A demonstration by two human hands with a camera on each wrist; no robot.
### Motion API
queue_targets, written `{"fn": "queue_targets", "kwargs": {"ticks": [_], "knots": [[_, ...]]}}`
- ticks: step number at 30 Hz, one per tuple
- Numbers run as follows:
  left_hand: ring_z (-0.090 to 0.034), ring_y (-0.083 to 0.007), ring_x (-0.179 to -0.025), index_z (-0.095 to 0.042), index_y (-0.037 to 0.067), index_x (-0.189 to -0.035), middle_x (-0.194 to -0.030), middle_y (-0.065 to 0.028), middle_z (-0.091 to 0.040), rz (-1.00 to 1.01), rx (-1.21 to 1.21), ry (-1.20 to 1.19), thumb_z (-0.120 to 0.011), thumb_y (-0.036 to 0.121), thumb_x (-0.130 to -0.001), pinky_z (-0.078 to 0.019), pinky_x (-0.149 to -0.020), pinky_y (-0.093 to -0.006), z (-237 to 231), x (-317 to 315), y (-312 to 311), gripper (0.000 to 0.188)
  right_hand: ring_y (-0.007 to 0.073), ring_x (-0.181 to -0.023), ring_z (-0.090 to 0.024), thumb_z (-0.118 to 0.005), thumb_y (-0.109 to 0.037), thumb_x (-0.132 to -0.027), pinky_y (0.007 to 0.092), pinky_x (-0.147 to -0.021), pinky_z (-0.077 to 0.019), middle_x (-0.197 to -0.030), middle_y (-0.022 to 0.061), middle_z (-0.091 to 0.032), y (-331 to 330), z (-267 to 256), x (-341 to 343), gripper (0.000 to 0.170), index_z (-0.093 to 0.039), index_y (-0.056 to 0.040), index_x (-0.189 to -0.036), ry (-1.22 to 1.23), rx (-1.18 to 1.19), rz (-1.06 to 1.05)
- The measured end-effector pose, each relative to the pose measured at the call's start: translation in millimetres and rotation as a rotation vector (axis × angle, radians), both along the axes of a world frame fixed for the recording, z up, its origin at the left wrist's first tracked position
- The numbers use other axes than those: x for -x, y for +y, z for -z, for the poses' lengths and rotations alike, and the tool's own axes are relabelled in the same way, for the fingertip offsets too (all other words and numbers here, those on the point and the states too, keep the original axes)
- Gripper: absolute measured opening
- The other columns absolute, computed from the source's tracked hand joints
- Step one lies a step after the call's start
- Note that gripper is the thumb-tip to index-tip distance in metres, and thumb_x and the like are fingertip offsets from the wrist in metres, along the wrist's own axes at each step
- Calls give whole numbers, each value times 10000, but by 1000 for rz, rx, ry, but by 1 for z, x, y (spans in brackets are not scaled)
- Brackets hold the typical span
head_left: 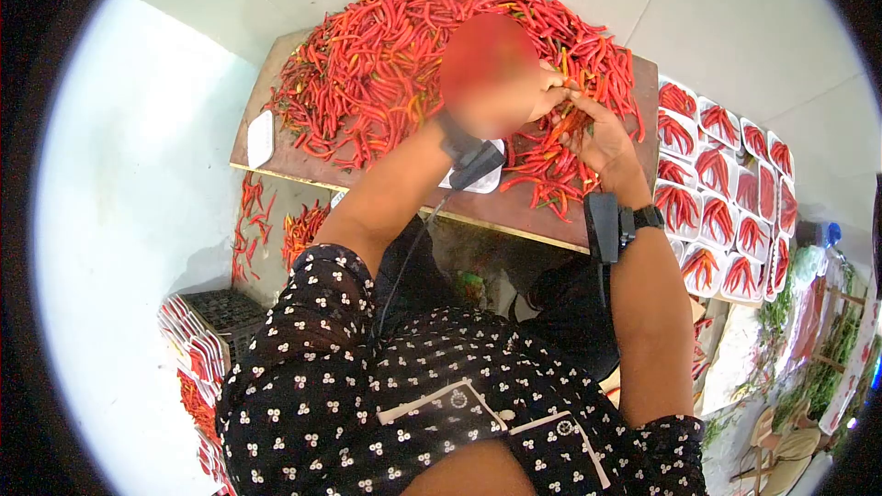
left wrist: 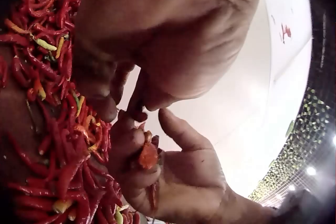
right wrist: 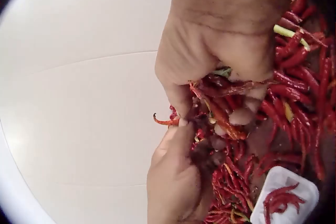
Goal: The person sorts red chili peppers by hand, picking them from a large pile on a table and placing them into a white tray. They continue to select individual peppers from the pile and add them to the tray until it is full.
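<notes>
In the head view my left hand (head_left: 546, 96), partly blurred out, meets my right hand (head_left: 602, 136) over the pile of red chili peppers (head_left: 386, 64). The right wrist view shows several chili peppers (right wrist: 223, 116) in my right hand, fingers curled round them. There my left hand (right wrist: 176, 176) pinches an orange-red chili pepper (right wrist: 164, 121) by the right fingertips, its curved tip sticking out. From the left wrist view, an orange-red chili (left wrist: 148, 155) lies against the right hand's curled fingers. Below the left wrist sits a white foam tray (head_left: 485, 180); a few chilies lie in it in the right wrist view.
The chilies cover much of a brown tabletop (head_left: 551, 231). Packed trays of chilies (head_left: 713, 170) stand in rows at the right. Another white tray (head_left: 261, 139) lies at the table's left edge. Stacked trays (head_left: 193, 340) and a dark crate (head_left: 220, 312) stand lower left.
</notes>
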State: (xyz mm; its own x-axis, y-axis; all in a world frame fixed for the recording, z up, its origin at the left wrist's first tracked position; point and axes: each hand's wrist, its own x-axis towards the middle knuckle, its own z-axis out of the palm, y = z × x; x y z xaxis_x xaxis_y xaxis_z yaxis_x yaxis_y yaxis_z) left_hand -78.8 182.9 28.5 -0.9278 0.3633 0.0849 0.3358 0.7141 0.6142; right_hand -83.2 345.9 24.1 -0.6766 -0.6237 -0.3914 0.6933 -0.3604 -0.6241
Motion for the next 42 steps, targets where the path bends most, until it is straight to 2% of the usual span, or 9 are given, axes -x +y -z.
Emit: {"fn": "queue_targets", "kwargs": {"ticks": [5,7,9,12,14,30,36,38,42], "knots": [[-546,-289,-835,-529,18,-1071,-962,-165,-564,122,-78,216,-426,202,-823,-428,-756,-363,4,-1,5,325,132,-650,-568,-484,-194,-847,232,-504,-449,-770,35,-589,-1,1,0,158,-542,-69,-925,77,-63,-18],[-556,-261,-820,-521,23,-1081,-973,-153,-564,66,-308,-199,-450,195,-807,-441,-734,-345,-15,-12,1,331,130,-630,-562,-482,-189,-845,231,-493,-444,-763,37,-588,1,3,1,162,-541,-61,-925,54,-57,33],[-568,-229,-788,-542,22,-1047,-938,-141,-576,8,-420,-255,-484,191,-785,-453,-695,-335,-17,-16,-12,317,126,-613,-550,-478,-184,-844,224,-480,-439,-740,38,-585,10,17,8,150,-547,-62,-897,55,-25,-5],[-579,-258,-761,-575,32,-957,-885,-139,-589,-135,-118,-27,-521,181,-747,-458,-664,-364,22,-4,-50,263,140,-607,-530,-482,-155,-813,252,-509,-426,-717,31,-572,8,8,5,135,-562,-46,-818,-6,-46,84],[-569,-290,-854,-579,46,-911,-906,-144,-582,-233,376,-102,-563,163,-709,-455,-710,-380,28,-7,-64,235,144,-594,-531,-486,-149,-809,254,-497,-424,-705,33,-573,8,10,7,128,-565,-49,-815,-34,-51,95],[-580,-331,-747,-595,64,-784,-782,-147,-601,-292,462,68,-491,263,-741,-459,-668,-429,56,-11,-41,229,150,-560,-548,-505,-181,-800,255,-447,-417,-675,27,-586,5,19,9,128,-570,-71,-787,26,-143,53],[-587,-296,-687,-592,26,-747,-724,-172,-585,-314,134,44,-450,277,-808,-457,-618,-397,50,-10,-44,295,149,-566,-543,-510,-179,-798,255,-462,-416,-682,30,-584,2,11,3,123,-565,-69,-789,-12,-185,85],[-576,-197,-643,-594,10,-756,-674,-130,-582,-381,-23,-229,-453,303,-830,-457,-609,-341,40,-9,-38,333,148,-577,-546,-511,-177,-798,255,-473,-418,-692,32,-586,5,11,6,120,-564,-69,-790,-11,-190,72],[-547,-164,-607,-597,3,-803,-652,-76,-589,-411,-339,-342,-546,238,-789,-439,-578,-311,30,-14,-27,241,146,-588,-542,-510,-174,-800,257,-486,-418,-700,30,-582,4,14,5,117,-565,-71,-795,-10,-223,47]]}}
